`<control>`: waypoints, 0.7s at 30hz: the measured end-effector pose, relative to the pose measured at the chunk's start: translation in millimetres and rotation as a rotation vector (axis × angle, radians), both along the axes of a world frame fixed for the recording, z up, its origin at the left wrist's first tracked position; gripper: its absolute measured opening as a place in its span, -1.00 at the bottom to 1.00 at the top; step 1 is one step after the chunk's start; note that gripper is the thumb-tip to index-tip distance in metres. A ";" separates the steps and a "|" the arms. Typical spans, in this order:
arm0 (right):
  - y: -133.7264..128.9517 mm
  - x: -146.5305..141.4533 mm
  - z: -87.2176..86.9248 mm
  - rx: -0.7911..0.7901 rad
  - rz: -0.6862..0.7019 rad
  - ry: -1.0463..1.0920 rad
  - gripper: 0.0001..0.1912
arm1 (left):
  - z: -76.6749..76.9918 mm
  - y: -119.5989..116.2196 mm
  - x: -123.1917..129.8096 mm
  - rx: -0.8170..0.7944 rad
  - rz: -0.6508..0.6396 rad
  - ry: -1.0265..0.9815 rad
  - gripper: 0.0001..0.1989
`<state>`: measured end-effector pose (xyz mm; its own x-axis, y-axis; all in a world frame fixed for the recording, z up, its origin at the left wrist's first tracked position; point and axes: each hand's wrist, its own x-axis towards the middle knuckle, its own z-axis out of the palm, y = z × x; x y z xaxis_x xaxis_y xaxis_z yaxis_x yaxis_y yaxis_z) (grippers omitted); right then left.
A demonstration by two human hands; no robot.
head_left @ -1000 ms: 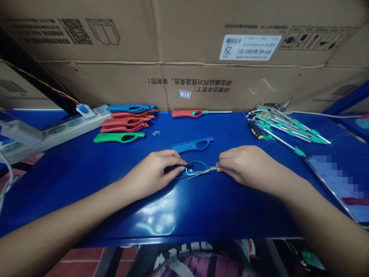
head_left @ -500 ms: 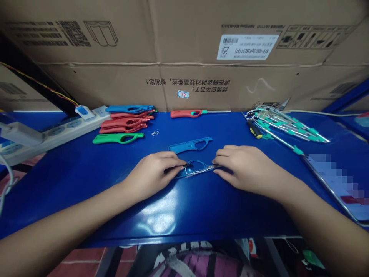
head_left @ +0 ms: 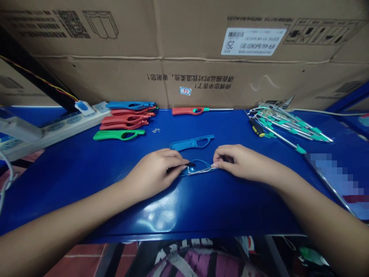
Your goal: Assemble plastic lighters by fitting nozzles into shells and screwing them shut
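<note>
A blue lighter half-shell (head_left: 198, 172) lies on the table between my hands, its open trigger loop towards the back. My left hand (head_left: 158, 171) is closed at its left end, thumb and fingers pinching a small black part (head_left: 190, 164) over the shell. White wire (head_left: 200, 171) runs from there along the shell to the right. My right hand (head_left: 240, 161) pinches the wire near the shell's right tip; the fingers hide the exact grip. Just behind, the other blue half-shell (head_left: 191, 143) rests with its hollow side showing.
Red, blue and green lighter shells (head_left: 123, 122) lie at the back left beside a power strip (head_left: 60, 127). A red lighter (head_left: 187, 111) lies before the cardboard box (head_left: 196, 67). Right are metal rods with green parts (head_left: 288, 123), a screwdriver (head_left: 256, 128) and a phone (head_left: 340, 181).
My right hand has shifted slightly, its thumb and fingers now in a finer pinch at the wire by the shell's tip. My left hand keeps its pinch. The view has tilted a little.
</note>
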<state>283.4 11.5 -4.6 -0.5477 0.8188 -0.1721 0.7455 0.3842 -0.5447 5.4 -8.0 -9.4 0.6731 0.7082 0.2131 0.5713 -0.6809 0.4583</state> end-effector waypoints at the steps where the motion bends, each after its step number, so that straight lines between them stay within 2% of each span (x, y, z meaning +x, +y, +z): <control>1: 0.0 0.0 0.1 -0.006 -0.006 0.006 -0.80 | 0.8 -0.7 -0.2 -0.002 -0.001 0.012 -0.75; 8: -1.4 0.2 5.3 -0.055 -0.038 0.014 -0.77 | -0.5 -3.8 -2.8 0.025 -0.033 0.072 -0.69; 21: -1.3 4.4 8.3 -0.131 -0.054 -0.016 -0.70 | -4.8 -4.5 -0.9 0.255 -0.139 0.305 -0.63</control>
